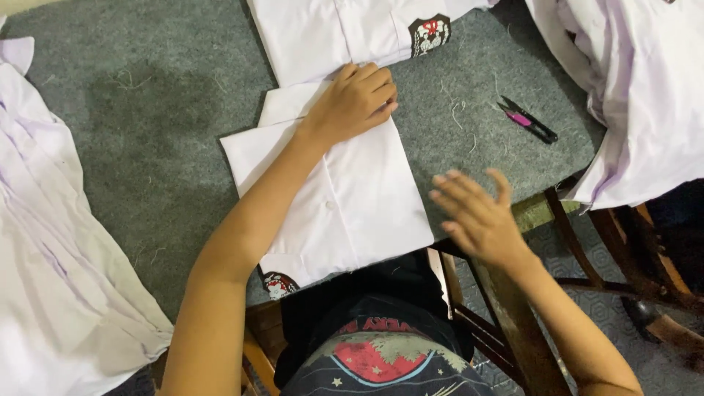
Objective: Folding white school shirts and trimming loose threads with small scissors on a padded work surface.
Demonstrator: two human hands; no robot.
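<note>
A folded white shirt with an embroidered badge at its near corner lies on the grey felt-covered table. My left hand presses down on the far end of this shirt, fingers curled, knuckles up. My right hand hovers just right of the shirt near the table's front edge, fingers spread, holding nothing; it looks slightly blurred. A second folded white shirt with a badge lies just beyond my left hand.
Small thread snips with a pink and black handle lie on the felt at right. Piles of white shirts sit at the left and at the upper right. Wooden chair frames stand below the table's right edge.
</note>
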